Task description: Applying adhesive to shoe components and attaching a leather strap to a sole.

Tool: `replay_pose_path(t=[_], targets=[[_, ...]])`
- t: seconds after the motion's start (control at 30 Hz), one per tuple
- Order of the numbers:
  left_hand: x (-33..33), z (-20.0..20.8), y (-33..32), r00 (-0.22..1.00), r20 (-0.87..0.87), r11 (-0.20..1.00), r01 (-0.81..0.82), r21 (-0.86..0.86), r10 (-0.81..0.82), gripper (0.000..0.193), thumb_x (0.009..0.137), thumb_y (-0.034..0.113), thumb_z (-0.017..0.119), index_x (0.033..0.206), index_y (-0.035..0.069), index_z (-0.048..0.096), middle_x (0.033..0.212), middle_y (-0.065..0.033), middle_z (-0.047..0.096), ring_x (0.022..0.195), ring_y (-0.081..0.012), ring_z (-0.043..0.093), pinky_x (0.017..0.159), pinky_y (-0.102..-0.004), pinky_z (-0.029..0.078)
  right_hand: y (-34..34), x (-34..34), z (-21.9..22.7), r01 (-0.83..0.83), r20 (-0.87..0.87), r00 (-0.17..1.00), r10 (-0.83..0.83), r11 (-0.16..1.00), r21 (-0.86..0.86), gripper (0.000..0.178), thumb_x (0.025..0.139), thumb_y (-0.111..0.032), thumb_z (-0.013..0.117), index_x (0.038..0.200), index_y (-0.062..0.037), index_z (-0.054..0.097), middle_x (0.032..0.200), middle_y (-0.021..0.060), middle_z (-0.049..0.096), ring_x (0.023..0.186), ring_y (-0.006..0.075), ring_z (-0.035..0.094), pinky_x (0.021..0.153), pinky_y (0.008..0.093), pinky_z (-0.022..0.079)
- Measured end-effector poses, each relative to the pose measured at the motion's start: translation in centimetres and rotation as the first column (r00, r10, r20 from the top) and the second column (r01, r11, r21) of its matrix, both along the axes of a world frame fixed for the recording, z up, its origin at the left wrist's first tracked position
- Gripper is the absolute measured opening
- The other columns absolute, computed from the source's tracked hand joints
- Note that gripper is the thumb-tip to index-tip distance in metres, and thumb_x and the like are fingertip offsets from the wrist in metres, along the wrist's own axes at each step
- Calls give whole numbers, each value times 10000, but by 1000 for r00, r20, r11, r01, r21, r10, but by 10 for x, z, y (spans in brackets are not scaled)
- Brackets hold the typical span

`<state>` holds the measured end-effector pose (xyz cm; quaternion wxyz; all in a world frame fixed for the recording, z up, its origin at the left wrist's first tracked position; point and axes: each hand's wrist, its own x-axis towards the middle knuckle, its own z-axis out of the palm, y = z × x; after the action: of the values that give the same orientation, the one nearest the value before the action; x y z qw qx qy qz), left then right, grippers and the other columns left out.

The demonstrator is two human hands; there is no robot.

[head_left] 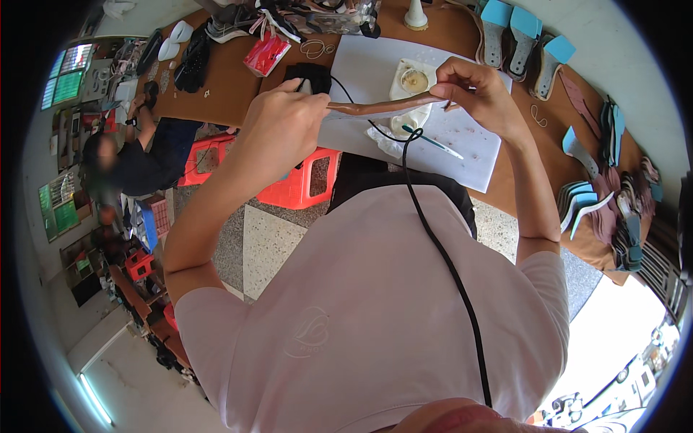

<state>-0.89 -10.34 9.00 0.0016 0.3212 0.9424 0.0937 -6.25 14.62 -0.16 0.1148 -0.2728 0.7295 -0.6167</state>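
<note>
I saw the left hand [285,133] and right hand [480,94] gripping a brown strip [390,108] by opposite ends, its long axis running left to right above a white board [357,58] on the desk [224,97]. A round dish [413,81] sat beyond, a teal brush [434,142] nearer; a black cable [451,263] crossed my view.

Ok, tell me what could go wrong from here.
Sagging strip: the brown strip spans the gap between the left hand and right hand, so it might droop or twist if either grip slips.

Snagging: the black cord runs down in front of the shirt and might catch on a forearm.

Knocking: the teal tool lies loose on the white sheet and could roll if bumped.
</note>
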Motion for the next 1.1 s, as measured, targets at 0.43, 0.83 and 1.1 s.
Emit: replay_pose_path(t=[0.43,0.83,1.1], targets=[[-29,-4,-18,993,18,979,-117,169,116,116,700,10,552,799,-48,572,624,-158,561,549,-290,550,774,-390,441,-11,-54,-37,7,249,966,75,950,-311,53,773,-66,560,804,-31,535,711,-28,495,662,38,438,582,183,359],[-30,6,-72,906,1,886,-414,211,423,120,722,20,544,821,-36,583,656,-169,563,589,-325,550,786,-389,436,-46,-221,-167,746,193,648,-737,665,33,277,643,-121,564,875,12,495,778,92,552,743,186,532,690,279,420],[-17,-5,-92,852,75,832,-523,184,519,115,721,-7,535,824,-27,582,657,-148,567,584,-302,557,787,-410,436,-82,-281,-217,871,123,301,-946,325,369,794,527,-275,729,1085,25,251,1086,266,352,1014,389,378,842,433,369]])
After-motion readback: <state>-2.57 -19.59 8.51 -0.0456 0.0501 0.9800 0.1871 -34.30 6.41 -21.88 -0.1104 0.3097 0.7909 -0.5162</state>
